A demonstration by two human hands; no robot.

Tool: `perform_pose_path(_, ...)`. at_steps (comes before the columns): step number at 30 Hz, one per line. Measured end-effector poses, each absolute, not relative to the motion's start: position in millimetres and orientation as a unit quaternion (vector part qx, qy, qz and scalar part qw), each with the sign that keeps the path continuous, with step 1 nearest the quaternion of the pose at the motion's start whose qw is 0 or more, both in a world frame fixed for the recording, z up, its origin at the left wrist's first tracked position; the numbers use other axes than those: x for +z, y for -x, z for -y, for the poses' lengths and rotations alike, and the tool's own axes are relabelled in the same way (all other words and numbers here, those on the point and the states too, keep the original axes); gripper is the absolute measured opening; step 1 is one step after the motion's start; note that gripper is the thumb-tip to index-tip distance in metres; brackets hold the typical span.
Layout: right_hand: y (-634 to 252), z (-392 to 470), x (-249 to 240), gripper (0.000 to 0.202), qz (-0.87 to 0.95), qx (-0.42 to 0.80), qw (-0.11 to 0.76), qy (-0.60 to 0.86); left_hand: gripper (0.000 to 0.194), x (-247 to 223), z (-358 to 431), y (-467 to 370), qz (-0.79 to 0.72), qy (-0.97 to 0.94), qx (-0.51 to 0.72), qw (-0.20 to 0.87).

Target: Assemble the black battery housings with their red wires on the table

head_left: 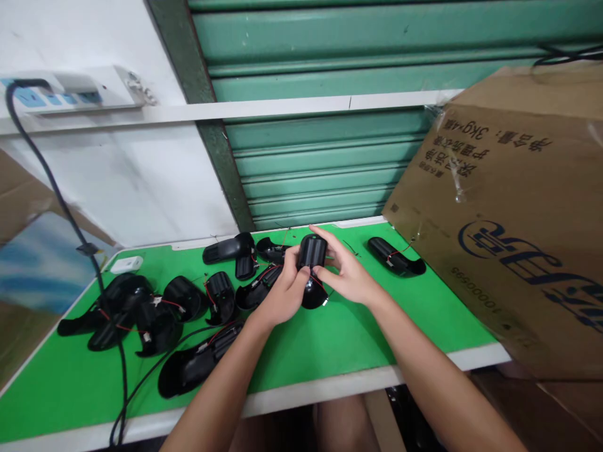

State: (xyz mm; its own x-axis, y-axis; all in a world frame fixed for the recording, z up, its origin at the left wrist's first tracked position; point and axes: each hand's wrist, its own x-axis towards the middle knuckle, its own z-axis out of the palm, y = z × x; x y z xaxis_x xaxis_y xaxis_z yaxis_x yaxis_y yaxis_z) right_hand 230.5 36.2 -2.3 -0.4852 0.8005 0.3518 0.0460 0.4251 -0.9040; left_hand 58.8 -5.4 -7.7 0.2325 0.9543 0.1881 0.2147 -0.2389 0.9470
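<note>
Both hands hold one glossy black plastic part [313, 252] over the middle of the green table top [339, 345]. My left hand [288, 290] grips its left side, with the thumb at its lower edge. Around its right side curl the fingers of my right hand [346, 270], the thumb also low. Below the hands a rounded black end with a thin red wire shows; whether it belongs to the held part I cannot tell. Several similar black parts [183, 298] with red wires and small white connectors lie to the left. Another black part [396, 257] lies at the right.
A large cardboard box [509, 207] leans in at the right edge. A black cable [101, 282] hangs from a power strip [70, 91] and runs across the table's left side. A small white object [127, 264] lies at the back left. Behind stands a green shutter [320, 169].
</note>
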Motion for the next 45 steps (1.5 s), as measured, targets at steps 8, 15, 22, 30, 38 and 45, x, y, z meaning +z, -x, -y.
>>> perform_pose_path(8,-231.1,-35.6,-8.7,0.075,0.749,0.438,0.409,0.281,0.038,-11.3,3.5,-57.1,-0.448,-0.692,0.4,0.401)
perform_pose_path(15,-224.5,-34.8,-22.5,0.076,0.76,0.415,0.415,0.28,0.037,-14.6,3.1,-56.1,-0.44,-0.714,0.403,0.367)
perform_pose_path(22,-217.8,-32.7,-23.5,0.076,0.751,0.399,0.438,0.291,0.038,-17.2,2.1,-59.6,-0.445,-0.714,0.411,0.351)
perform_pose_path(30,-214.2,-31.4,-21.7,0.079,0.735,0.411,0.443,0.31,0.041,-16.5,3.4,-59.3,-0.444,-0.71,0.415,0.357)
perform_pose_path(38,-219.9,-35.3,-14.4,0.08,0.707,0.499,0.415,0.28,0.031,-9.8,2.5,-60.0,-0.484,-0.631,0.421,0.437)
perform_pose_path(45,-226.5,-44.7,-11.8,0.07,0.675,0.543,0.415,0.279,0.055,-16.1,1.1,-57.9,-0.437,-0.682,0.415,0.414)
